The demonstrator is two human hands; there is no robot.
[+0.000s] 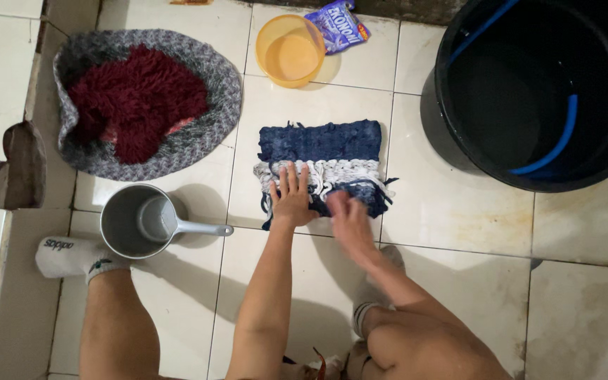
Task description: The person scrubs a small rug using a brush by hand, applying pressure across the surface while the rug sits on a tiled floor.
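A blue and white woven rag mat (321, 151) lies flat on the white tiled floor (459, 211) in front of me. My left hand (292, 195) presses palm-down on its near edge, fingers spread. My right hand (348, 217) is blurred at the mat's near right corner, touching the fringe; whether it grips the fabric cannot be told. I squat, with both knees and white-socked feet at the bottom of the view.
A grey round mat (205, 134) with a dark red shaggy cloth (138, 98) on it lies at the upper left. A grey dipper (138, 222) stands near my left foot. An orange bowl (290, 51), a purple sachet (337, 24) and a large black bucket (452, 105) with a blue hose line the back.
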